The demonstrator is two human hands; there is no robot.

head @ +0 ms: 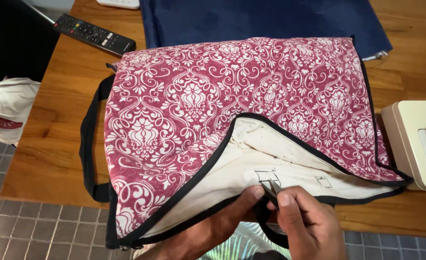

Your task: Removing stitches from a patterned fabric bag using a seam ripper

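The bag [232,110] lies flat on the table [49,125] with its mouth open toward the person, so the left hand [222,226] pins the lining [251,168] while the right hand [309,221] pinches small snips [270,187] at a stitched square [267,176].
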